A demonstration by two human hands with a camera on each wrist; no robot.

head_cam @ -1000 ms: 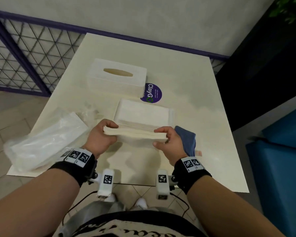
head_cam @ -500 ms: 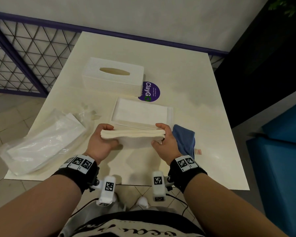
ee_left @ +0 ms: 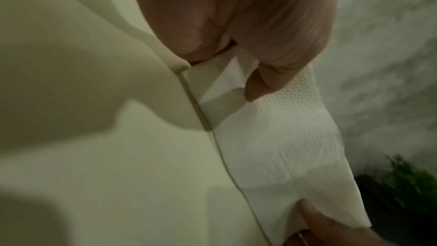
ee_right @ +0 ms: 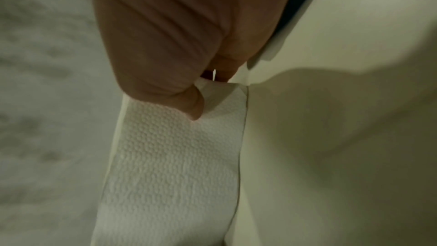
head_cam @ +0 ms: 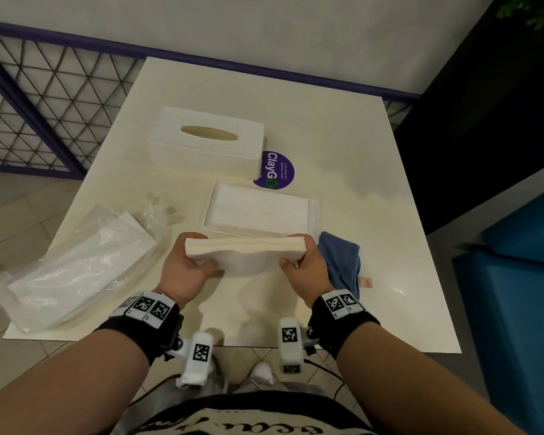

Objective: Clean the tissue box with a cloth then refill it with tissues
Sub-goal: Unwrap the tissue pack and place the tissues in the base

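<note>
Head view: left hand (head_cam: 182, 268) and right hand (head_cam: 308, 265) grip tissue stack (head_cam: 245, 251) ends, nearer than tissue box (head_cam: 206, 142). Wrist views: embossed tissue, thumbs pinching.

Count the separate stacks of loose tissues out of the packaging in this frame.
2. One tissue stack is held above the table's near edge, left hand and right hand gripping its ends. The other stack lies in the tray behind it. More may remain inside the plastic wrapper.
</note>
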